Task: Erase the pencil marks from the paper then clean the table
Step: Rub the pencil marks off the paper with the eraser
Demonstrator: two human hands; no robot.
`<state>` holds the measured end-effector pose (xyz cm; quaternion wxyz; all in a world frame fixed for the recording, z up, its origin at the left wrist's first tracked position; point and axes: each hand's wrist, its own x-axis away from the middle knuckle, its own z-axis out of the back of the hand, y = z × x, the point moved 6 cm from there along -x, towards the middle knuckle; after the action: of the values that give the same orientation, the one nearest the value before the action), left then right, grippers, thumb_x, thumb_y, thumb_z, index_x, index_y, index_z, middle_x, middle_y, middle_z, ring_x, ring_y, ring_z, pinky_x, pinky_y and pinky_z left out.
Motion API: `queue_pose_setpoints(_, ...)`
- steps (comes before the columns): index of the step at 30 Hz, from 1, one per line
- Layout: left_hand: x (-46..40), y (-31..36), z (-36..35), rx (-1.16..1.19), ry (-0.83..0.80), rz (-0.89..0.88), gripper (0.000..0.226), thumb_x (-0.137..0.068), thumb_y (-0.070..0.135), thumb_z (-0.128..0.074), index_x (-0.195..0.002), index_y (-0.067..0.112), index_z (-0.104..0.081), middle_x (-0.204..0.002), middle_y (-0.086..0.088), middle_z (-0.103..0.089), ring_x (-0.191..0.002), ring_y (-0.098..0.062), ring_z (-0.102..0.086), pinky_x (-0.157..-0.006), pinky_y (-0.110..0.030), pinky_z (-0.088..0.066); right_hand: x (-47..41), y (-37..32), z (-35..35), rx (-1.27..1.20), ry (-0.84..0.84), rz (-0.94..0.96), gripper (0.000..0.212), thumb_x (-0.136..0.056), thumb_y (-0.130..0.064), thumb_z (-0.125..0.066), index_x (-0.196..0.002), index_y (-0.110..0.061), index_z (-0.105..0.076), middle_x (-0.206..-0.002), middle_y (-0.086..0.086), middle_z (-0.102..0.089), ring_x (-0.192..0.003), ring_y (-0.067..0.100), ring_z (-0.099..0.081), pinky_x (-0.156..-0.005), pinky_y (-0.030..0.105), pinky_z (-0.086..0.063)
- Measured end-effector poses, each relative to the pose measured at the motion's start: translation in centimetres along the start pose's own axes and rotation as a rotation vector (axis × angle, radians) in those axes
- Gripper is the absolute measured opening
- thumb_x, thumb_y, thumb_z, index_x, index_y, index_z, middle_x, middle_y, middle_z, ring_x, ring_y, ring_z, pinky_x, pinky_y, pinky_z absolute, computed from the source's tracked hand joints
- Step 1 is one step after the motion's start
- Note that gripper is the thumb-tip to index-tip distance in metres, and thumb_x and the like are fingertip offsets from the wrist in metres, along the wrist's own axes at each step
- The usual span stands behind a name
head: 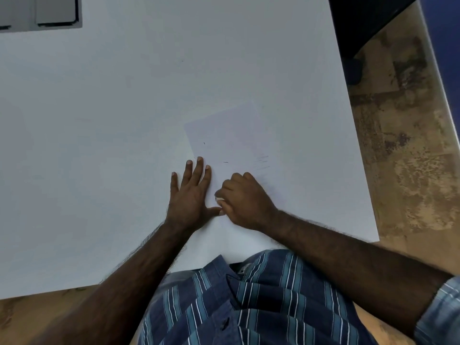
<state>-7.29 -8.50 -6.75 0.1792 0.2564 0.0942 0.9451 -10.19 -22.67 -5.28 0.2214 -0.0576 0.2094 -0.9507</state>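
A white sheet of paper lies on the white table, hard to tell apart from it. Faint pencil marks show on its right part, with a few short dark flecks near the middle. My left hand lies flat with spread fingers, pressing the paper's left edge. My right hand is curled on the paper's lower part and grips a small white eraser, of which only a corner shows by my thumb.
A grey panel with a dark frame sits at the table's far left corner. A dark object stands past the right edge, above a mottled brown floor. The table's near edge meets my striped shirt.
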Motion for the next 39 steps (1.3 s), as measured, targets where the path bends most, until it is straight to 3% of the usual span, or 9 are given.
queue_pose_setpoints(6,-0.1,0.0,0.0,-0.003,-0.032,0.014,0.121,-0.079,0.080,-0.061,-0.165,0.023,0.003,-0.169,0.001,0.024,-0.156,-0.024,0.024,-0.126,-0.058,0.007,-1.6,4.6,3.3,0.081,0.180,-0.328,0.014,-0.094,-0.026,-0.065,-0.094,-0.020,-0.077,-0.086,0.000,-0.070,-0.084,0.031,-0.061,-0.076,0.042,-0.042)
queue_pose_setpoints(8,0.0,-0.1,-0.1,0.000,-0.019,0.007,0.121,-0.078,0.081,-0.060,-0.165,0.023,0.002,-0.169,0.001,0.024,-0.156,-0.024,0.023,-0.126,-0.059,0.006,-1.3,3.1,2.7,0.036,0.173,-0.260,0.016,-0.097,-0.026,-0.062,-0.095,-0.020,-0.077,-0.088,0.001,-0.070,-0.085,0.030,-0.060,-0.078,0.042,-0.040)
queue_pose_setpoints(12,0.1,-0.4,-0.2,0.016,0.010,-0.001,0.118,-0.080,0.081,-0.058,-0.165,0.023,0.001,-0.170,0.003,0.023,-0.157,-0.022,0.022,-0.126,-0.058,0.004,0.1,-1.2,0.3,0.022,-0.026,0.048,0.026,-0.102,-0.031,-0.054,-0.099,-0.021,-0.078,-0.091,-0.001,-0.071,-0.089,0.024,-0.057,-0.081,0.041,-0.040)
queue_pose_setpoints(19,-0.1,-0.2,-0.3,0.003,-0.025,0.000,0.122,-0.078,0.082,-0.058,-0.165,0.023,0.004,-0.169,0.001,0.025,-0.156,-0.024,0.025,-0.126,-0.058,0.006,-1.7,5.8,4.0,0.105,0.201,-0.388,0.016,-0.094,-0.027,-0.060,-0.089,-0.020,-0.074,-0.083,0.001,-0.068,-0.083,0.032,-0.058,-0.075,0.041,-0.036)
queue_pose_setpoints(24,0.1,-0.4,-0.3,0.022,0.002,-0.006,0.119,-0.079,0.082,-0.056,-0.165,0.024,0.002,-0.170,0.003,0.023,-0.156,-0.022,0.023,-0.126,-0.058,0.005,-0.7,-0.6,0.6,-0.015,-0.018,-0.018,0.020,-0.099,-0.031,-0.060,-0.099,-0.022,-0.078,-0.090,-0.002,-0.071,-0.089,0.025,-0.059,-0.082,0.041,-0.037)
queue_pose_setpoints(26,0.1,-0.4,-0.3,0.020,0.013,-0.008,0.119,-0.078,0.082,-0.056,-0.165,0.024,0.001,-0.170,0.003,0.022,-0.157,-0.022,0.022,-0.126,-0.058,0.004,-0.7,-0.5,0.6,0.008,-0.036,0.013,0.020,-0.099,-0.033,-0.061,-0.100,-0.024,-0.079,-0.091,-0.003,-0.072,-0.090,0.024,-0.058,-0.081,0.041,-0.037)
queue_pose_setpoints(31,-0.1,-0.4,-0.4,0.012,-0.006,0.000,0.122,-0.076,0.083,-0.058,-0.165,0.024,0.001,-0.170,0.002,0.023,-0.156,-0.024,0.023,-0.126,-0.059,0.006,-2.2,5.3,4.1,0.087,0.171,-0.365,0.009,-0.090,-0.026,-0.068,-0.088,-0.022,-0.076,-0.082,-0.001,-0.070,-0.083,0.031,-0.060,-0.077,0.042,-0.040)
queue_pose_setpoints(33,-0.1,-0.4,-0.5,0.014,-0.012,0.002,0.122,-0.077,0.082,-0.059,-0.165,0.024,0.001,-0.170,0.002,0.023,-0.156,-0.024,0.023,-0.125,-0.059,0.007,-2.1,5.0,4.1,0.059,0.210,-0.412,0.009,-0.090,-0.024,-0.068,-0.089,-0.020,-0.075,-0.083,0.000,-0.070,-0.083,0.031,-0.059,-0.076,0.041,-0.038)
queue_pose_setpoints(39,0.2,-0.3,-0.2,0.011,0.011,-0.008,0.119,-0.077,0.084,-0.052,-0.165,0.024,0.001,-0.170,0.002,0.021,-0.157,-0.023,0.021,-0.126,-0.057,0.006,-0.5,-0.7,0.8,0.020,0.003,-0.010,0.022,-0.098,-0.030,-0.058,-0.098,-0.020,-0.077,-0.089,0.001,-0.071,-0.088,0.027,-0.059,-0.080,0.041,-0.041)
